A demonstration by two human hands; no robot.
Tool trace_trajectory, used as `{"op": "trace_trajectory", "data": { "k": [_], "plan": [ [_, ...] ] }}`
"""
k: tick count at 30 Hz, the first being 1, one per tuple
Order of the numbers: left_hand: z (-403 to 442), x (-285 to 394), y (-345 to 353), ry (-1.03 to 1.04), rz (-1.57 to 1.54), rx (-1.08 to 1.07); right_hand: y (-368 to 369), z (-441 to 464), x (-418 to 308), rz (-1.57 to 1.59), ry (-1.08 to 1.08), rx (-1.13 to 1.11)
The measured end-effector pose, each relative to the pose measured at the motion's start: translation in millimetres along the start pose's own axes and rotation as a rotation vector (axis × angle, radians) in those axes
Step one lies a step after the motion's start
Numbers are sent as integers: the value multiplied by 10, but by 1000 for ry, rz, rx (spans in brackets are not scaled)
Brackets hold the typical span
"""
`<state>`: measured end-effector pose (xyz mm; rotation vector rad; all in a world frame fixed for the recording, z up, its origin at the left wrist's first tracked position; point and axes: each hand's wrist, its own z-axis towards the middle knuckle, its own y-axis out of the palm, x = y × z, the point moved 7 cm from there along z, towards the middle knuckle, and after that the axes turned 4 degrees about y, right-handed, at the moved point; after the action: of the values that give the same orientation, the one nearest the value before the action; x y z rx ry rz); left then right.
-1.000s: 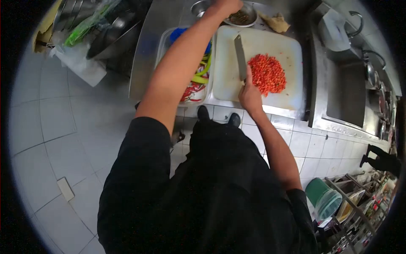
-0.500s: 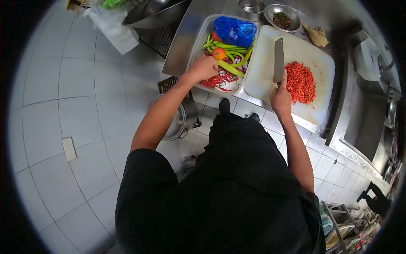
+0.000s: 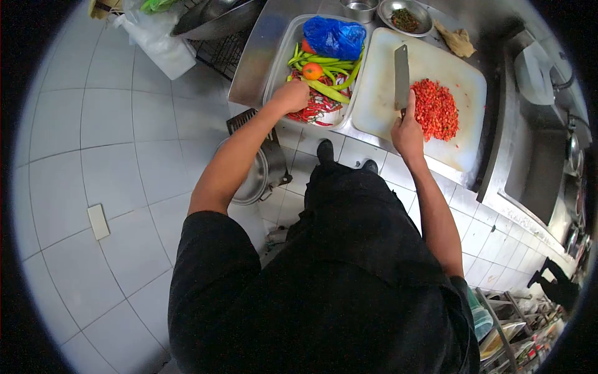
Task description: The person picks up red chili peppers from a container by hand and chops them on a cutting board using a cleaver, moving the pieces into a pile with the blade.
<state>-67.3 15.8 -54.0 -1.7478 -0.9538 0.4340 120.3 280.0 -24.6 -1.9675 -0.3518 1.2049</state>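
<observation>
My right hand (image 3: 408, 134) is wrapped round the handle of a cleaver (image 3: 402, 78), index finger stretched along the blade. The cleaver lies over the white cutting board (image 3: 380, 118), left of a heap of chopped red chilies (image 3: 436, 111). My left hand (image 3: 291, 97) is curled at the left side of a tray (image 3: 269, 93), beside whole red chilies (image 3: 319, 106). Its fingertips are hidden, so what it grips does not show. Long green peppers (image 3: 333, 93), a tomato (image 3: 312, 71) and a blue plastic bag (image 3: 334, 37) also lie in that tray.
Behind the board stand a metal bowl of dark bits (image 3: 430, 25), a steel pot (image 3: 359, 9) and a crumpled cloth (image 3: 455, 41). The sink (image 3: 529, 168) is at the right. A large pot (image 3: 252, 184) stands on the floor below the tray.
The whole view has shifted slightly, so the counter sits a little higher and further left. My left hand stays at the chilies and my right keeps the cleaver over the board.
</observation>
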Motion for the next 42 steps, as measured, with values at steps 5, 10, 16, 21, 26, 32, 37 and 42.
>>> {"op": "trace_trajectory", "data": {
  "k": [5,10,16,21,26,32,37,42],
  "plan": [
    [-130,7,-128,54,-185,-14,20,21,11,13,-82,57],
    [-147,221,-148,135,-102,79,10,10,12,16,-41,22],
    [57,181,15,49,19,-5,-11,9,26,49,-37,5],
    [-54,83,-405,61,-369,111,-98,54,113,56,-106,3],
    [-304,612,-1117,27,-740,324,-242,110,183,-17,-93,-59],
    [-245,1940,-843,183,-1277,484,-424,234,293,67,-56,-182],
    [117,1945,325,-128,-1244,480,-564,224,293,-5,-80,-204],
    [19,1777,306,19,-715,671,-521,86,227,-18,-156,-111]
  ]
}}
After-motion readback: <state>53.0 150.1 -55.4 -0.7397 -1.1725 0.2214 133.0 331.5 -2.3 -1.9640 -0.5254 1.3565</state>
